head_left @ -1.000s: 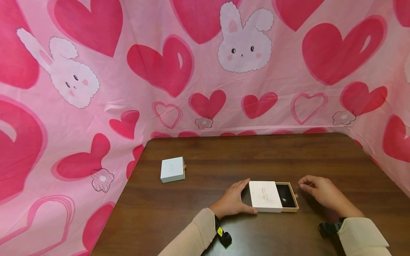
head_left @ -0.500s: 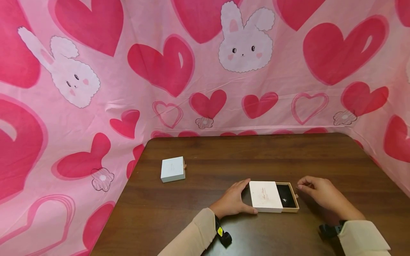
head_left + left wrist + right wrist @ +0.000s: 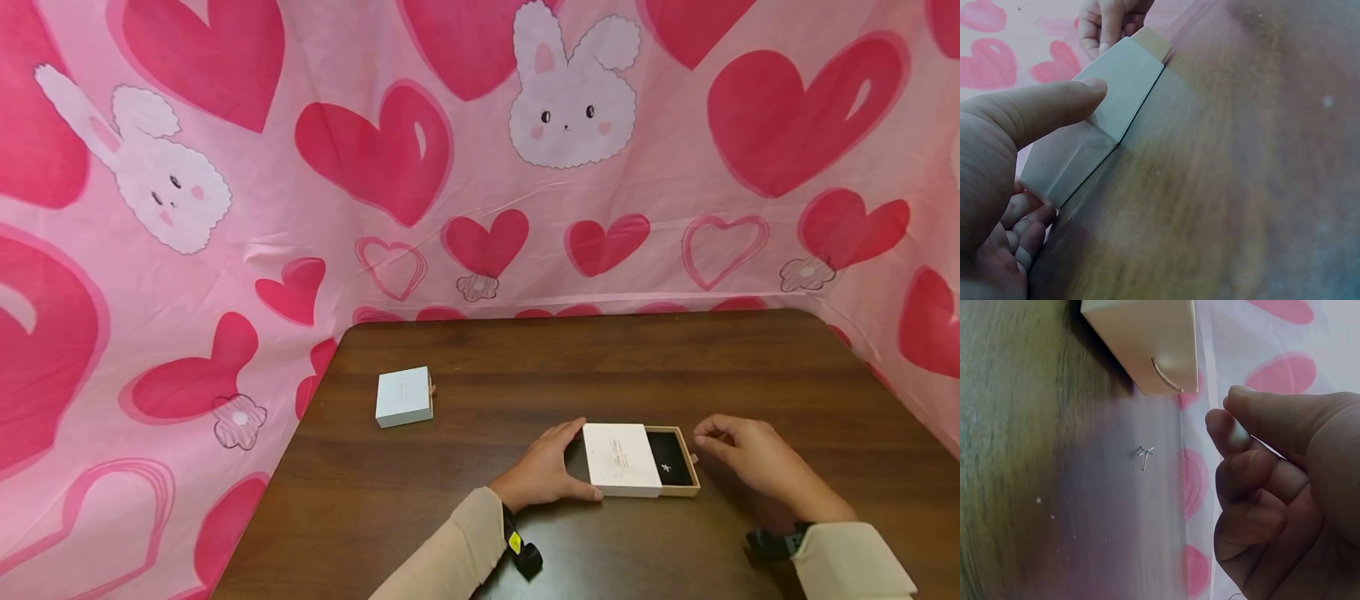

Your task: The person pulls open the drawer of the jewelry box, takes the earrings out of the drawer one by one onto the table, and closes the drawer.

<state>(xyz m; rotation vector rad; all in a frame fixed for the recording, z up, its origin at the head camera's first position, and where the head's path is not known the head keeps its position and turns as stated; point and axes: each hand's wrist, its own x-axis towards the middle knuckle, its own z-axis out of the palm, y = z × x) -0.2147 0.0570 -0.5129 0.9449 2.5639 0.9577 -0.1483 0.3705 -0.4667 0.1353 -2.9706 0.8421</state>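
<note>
Box [image 3: 618,460] lay on table [image 3: 525,350], drawer [image 3: 678,492] partly out, star [image 3: 666,468] inside. Left hand [image 3: 536,473] gripped box at its left end; right hand [image 3: 759,457] curled beside tab [image 3: 694,458], any pinch indiscernible. Judged box light, stiff, crushable: hold sides, draw by tab. Star likely fragile.

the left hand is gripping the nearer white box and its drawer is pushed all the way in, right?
Not quite: the drawer is not pushed all the way in. The head view shows it sticking partly out of the nearer white box, which the left hand is indeed gripping.
</note>
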